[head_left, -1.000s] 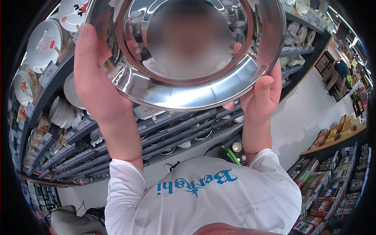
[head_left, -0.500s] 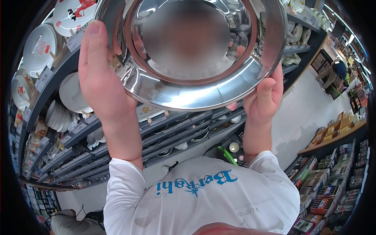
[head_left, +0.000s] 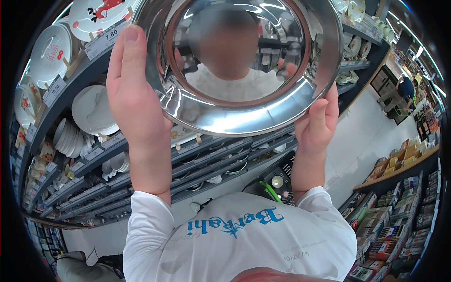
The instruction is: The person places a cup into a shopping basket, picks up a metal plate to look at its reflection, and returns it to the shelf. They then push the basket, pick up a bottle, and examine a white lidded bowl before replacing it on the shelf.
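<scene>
A large round stainless steel plate [head_left: 244, 118] with a wide polished rim is held up at the top of the view, its top edge cut off. My left hand [head_left: 136, 96] grips the rim on the left, thumb along the edge. On the right side, my right hand [head_left: 317, 120] has its fingers closed on the rim too, partly hidden behind it. The plate's shiny centre mirrors a blurred head and a white shirt. Close to my left hand are shelves with white plates [head_left: 94, 110] and a price label [head_left: 105, 42].
Long grey shelves [head_left: 141, 176] of dishes run along the left and below the plate. A black basket [head_left: 263, 185] with a green handle is by my body. At right stands a low display [head_left: 390, 211] of packaged goods; farther off a person [head_left: 399, 94] bends forward.
The plate has shifted slightly right in view and tilted, so its centre now reflects the head and shirt more clearly. My left hand has moved a little right; both hands keep their hold.
</scene>
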